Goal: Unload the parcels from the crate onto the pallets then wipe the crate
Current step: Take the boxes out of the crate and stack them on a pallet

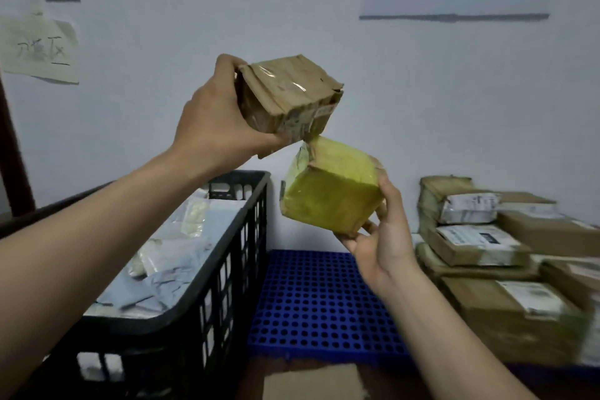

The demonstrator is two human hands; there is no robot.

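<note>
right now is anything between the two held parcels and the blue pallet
Nothing visible. The brown parcel and yellow parcel hang above bare blue pallet; the crate stands to its left, stacked parcels to its right.

Aloft: brown parcel (289, 94) above yellow parcel (331, 188), over blue pallet (318, 302), beside black crate (240, 256)

Blue perforated pallet (318, 302), low, against the wall. Brown cardboard parcels (503, 269) stacked on its right side, several with white labels. Black crate (240, 253) just beside its left edge.
</note>
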